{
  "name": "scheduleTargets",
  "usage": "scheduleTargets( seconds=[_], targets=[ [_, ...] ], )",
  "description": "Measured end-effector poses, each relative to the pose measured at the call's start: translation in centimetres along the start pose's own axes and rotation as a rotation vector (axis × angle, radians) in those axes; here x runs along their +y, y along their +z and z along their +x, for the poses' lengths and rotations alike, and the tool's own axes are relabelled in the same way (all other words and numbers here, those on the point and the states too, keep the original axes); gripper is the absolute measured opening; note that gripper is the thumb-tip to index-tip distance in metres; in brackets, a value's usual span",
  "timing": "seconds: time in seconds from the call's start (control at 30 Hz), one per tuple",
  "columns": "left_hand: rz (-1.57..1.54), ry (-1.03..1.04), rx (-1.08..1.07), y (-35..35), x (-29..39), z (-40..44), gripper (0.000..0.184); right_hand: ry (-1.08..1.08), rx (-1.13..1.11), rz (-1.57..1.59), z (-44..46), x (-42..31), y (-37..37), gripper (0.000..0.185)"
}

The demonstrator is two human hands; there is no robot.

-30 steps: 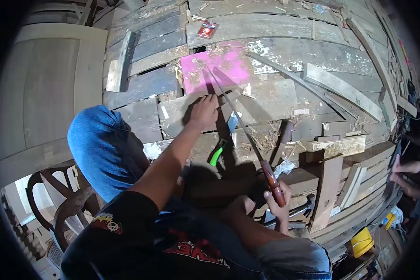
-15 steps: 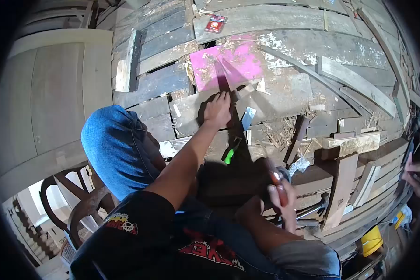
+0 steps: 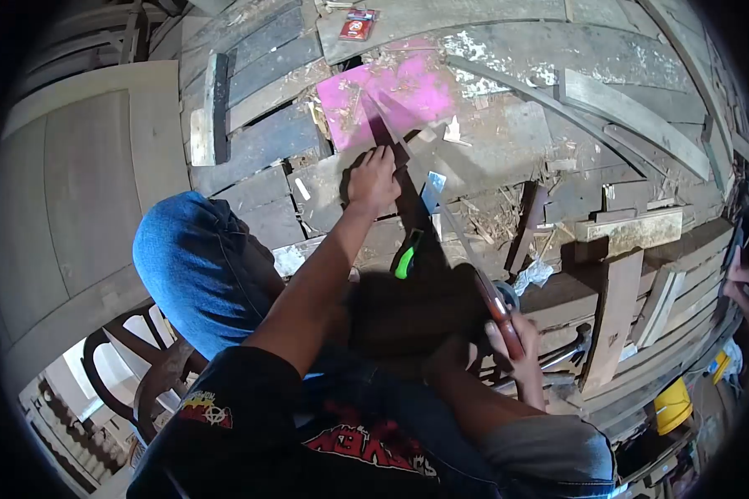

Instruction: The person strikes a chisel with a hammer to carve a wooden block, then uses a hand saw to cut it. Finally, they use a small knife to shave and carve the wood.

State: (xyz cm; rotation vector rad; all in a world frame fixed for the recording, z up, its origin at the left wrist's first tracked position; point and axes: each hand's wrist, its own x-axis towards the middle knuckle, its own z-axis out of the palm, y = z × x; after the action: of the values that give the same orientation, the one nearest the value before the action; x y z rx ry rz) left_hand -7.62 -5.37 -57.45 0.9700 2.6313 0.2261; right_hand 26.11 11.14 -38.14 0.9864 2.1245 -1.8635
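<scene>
Two bare hands reach over worn planks, on the near side of a pink sheet. The right hand, well below and to the right of the pink sheet, has its fingers wrapped around the reddish-brown handle of a long tool; the thin blade, blurred, slants up toward the pink sheet. The left hand rests just below the pink sheet, its fingers bent beside a dark piece of wood; I cannot tell whether they grip it. A green handle lies farther below the pink sheet. A hammer lies far to the lower right of the pink sheet, near the right hand. A red packet lies beyond the pink sheet, well apart from both hands.
</scene>
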Motion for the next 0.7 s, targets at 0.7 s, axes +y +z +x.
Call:
scheduleTargets(
  seconds=[0.7],
  targets=[
    [-0.087,-0.079,-0.070,-0.3,-0.3,0.6,0.062,-0.030,-0.001,-0.171,-3.6,0.6,-1.1,0.027]
  ],
)
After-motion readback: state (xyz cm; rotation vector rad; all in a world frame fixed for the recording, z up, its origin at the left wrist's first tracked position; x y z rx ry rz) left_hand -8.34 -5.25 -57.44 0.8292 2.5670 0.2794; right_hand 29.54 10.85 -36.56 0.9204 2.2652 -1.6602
